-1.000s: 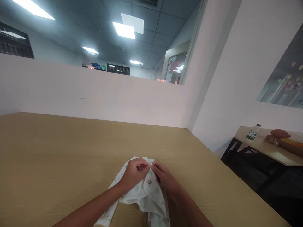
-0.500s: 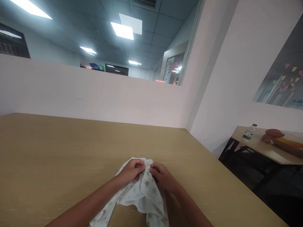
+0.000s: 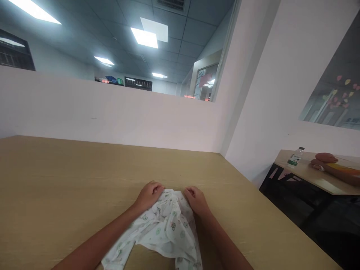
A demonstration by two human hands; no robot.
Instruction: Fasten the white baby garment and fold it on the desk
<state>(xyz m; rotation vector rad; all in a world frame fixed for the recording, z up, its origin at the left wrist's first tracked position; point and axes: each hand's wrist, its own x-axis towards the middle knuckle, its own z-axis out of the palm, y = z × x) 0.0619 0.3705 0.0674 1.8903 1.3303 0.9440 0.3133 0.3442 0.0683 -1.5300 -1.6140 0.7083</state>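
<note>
White printed garment (image 3: 171,230) laid on desk (image 3: 98,168): sleeves (image 3: 119,249) spread, middle unsmoothed. Left hand (image 3: 149,195), right hand (image 3: 197,200) curled at top edge; can't tell if grip pinches fabric.

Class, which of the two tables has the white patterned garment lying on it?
The nearer table, which spans the lower middle of the view. The garment lies on it, while the other table, at far right, bears a standing bottle.
</note>
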